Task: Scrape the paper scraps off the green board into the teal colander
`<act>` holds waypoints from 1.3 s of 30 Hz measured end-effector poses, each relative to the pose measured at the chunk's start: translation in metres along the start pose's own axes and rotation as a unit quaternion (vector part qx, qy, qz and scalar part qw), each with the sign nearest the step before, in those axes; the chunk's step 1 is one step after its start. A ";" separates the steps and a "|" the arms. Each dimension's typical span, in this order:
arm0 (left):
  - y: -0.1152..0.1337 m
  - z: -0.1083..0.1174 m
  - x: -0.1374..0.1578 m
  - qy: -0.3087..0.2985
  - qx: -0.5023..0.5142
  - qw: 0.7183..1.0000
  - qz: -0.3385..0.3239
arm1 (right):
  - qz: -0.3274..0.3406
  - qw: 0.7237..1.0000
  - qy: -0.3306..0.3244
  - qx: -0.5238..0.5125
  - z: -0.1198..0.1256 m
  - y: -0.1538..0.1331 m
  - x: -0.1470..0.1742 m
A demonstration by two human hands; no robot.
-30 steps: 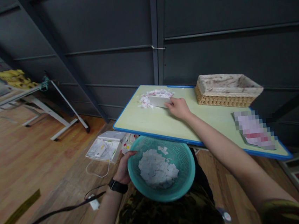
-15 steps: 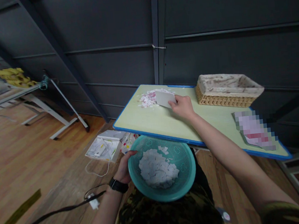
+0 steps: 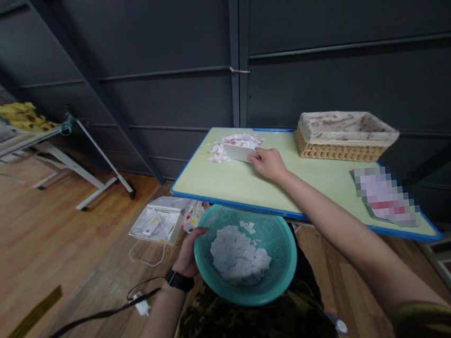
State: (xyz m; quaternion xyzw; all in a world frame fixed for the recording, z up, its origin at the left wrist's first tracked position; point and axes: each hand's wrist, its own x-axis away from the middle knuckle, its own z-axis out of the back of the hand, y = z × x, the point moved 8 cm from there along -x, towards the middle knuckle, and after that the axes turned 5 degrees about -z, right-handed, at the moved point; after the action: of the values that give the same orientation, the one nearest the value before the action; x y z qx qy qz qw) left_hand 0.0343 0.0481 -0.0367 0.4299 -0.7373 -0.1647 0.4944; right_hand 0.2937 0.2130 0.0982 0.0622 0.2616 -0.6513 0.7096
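Observation:
My right hand [image 3: 268, 164] is closed on the near end of a flat white scraper [image 3: 240, 151] with rounded corners. Its blade leans low against a heap of white and pinkish scraps [image 3: 222, 152], which look like torn paper, at the far left of the table. My left hand [image 3: 189, 252] grips the left rim of a teal plastic colander [image 3: 283, 253], thumb over the edge and fingers hidden beneath. In the colander, held at my lap below the table's front edge, lies a pile of white scraps [image 3: 237, 255].
The pale green table [image 3: 218, 180] has a blue edge. A lined wicker basket [image 3: 339, 150] stands at its back right, and a blurred-out flat item [image 3: 385, 196] lies at the right end. An open white box [image 3: 155, 223] with a cable sits on the floor to the left.
My right hand has shifted slightly left with the scraper, which has tipped lower and reaches further over the heap. The left hand and colander are nearly still.

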 end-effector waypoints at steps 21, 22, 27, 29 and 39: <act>-0.001 0.001 -0.003 -0.015 0.002 1.000 -0.001 | 0.004 1.000 -0.006 -0.009 0.001 0.001 -0.004; -0.001 0.002 -0.003 -0.015 0.000 1.000 -0.003 | 0.001 1.000 -0.001 -0.011 0.002 0.002 -0.004; -0.002 0.004 -0.006 -0.017 0.005 1.000 -0.016 | 0.007 1.000 0.004 -0.019 0.001 0.002 -0.004; -0.003 0.004 -0.006 -0.022 0.008 1.000 -0.009 | 0.011 1.000 -0.004 -0.014 0.000 0.001 -0.004; -0.001 0.002 -0.005 -0.024 0.013 0.999 -0.021 | 0.005 1.000 -0.002 -0.010 0.002 0.003 -0.005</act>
State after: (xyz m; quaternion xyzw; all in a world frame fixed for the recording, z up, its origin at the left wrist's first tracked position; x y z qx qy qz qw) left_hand 0.0340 0.0508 -0.0414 0.4475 -0.7416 -0.1758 0.4678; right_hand 0.2971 0.2166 0.1017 0.0546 0.2667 -0.6453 0.7138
